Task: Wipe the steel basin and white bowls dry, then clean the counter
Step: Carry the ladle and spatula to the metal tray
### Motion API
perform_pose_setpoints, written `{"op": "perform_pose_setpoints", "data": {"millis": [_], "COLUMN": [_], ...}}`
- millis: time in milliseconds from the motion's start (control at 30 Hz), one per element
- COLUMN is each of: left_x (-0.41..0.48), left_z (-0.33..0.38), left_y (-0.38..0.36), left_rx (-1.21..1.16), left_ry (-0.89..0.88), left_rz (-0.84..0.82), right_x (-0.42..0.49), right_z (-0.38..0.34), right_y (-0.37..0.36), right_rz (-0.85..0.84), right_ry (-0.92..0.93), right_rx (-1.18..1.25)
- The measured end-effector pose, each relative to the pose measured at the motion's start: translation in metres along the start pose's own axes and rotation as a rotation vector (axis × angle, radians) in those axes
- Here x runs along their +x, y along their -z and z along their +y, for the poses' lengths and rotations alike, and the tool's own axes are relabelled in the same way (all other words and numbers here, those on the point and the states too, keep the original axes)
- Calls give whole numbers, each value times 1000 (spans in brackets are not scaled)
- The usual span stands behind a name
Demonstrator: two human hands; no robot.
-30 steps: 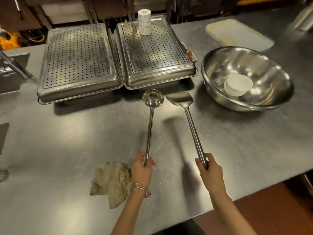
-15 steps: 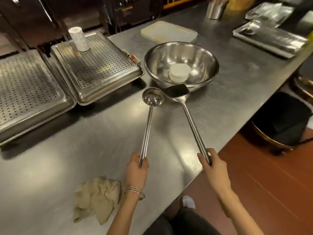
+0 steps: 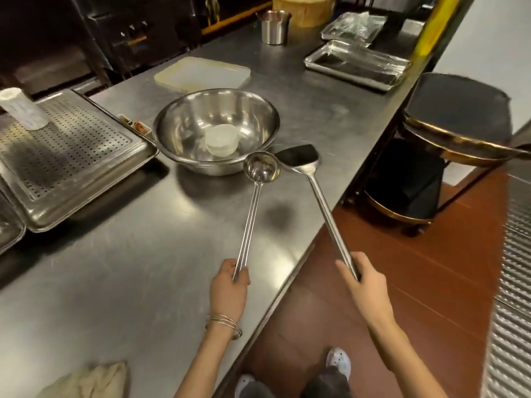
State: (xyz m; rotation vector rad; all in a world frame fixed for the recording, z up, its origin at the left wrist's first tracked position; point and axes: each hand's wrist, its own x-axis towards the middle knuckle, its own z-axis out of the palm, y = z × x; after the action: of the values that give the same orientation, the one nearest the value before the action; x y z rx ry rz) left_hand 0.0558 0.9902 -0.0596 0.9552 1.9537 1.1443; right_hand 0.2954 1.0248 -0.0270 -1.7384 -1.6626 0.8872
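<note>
Outward, left hand [image 3: 230, 288] grips a ladle [image 3: 250, 219], right hand [image 3: 366, 288] a spatula [image 3: 324, 208], heads toward the steel basin [image 3: 186, 122].

Floor [image 3: 431, 282]: red-brown and smooth, crossed by thin seams.
Wall [image 3: 494, 38]: pale and plain, at the upper right.
Post [image 3: 432, 27]: yellow, slanting up beside the wall.
Stand [image 3: 459, 110]: black top with a worn gold rim and a gold-rimmed lower tier, standing on the floor.
Panel [image 3: 514, 282]: ribbed metal along the right edge.
Back [image 3: 100, 38]: dark units, dimly lit.
Light: warm, and brighter at the right.
</note>
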Motion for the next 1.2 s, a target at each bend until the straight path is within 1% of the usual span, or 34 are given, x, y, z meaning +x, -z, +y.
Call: {"op": "perform_pose_setpoints", "data": {"millis": [167, 367, 533, 867, 1000, 1200], "left_x": [-2, -4, -2, 43, 85, 168], "left_z": [40, 86, 113, 153, 183, 239], "left_y": [-76, -173, -226, -304, -335, -372], "left_rx": [42, -57, -57, 6, 7, -38], "left_ry": [-39, -10, -35, -26, -59, -93], "left_rz": [-22, -70, -77, -156, -173, -149], "right_x": [31, 73, 100, 174, 235, 343], "right_z": [46, 99, 127, 170, 169, 140], "right_y": [63, 145, 194, 223, 234, 253], "right_rz": [28, 69, 115, 135, 149, 159], "right_ry": [-21, -51, -76, -167, -151, -103], "right_rx": [-7, -17, 6, 83, 71, 32]}}
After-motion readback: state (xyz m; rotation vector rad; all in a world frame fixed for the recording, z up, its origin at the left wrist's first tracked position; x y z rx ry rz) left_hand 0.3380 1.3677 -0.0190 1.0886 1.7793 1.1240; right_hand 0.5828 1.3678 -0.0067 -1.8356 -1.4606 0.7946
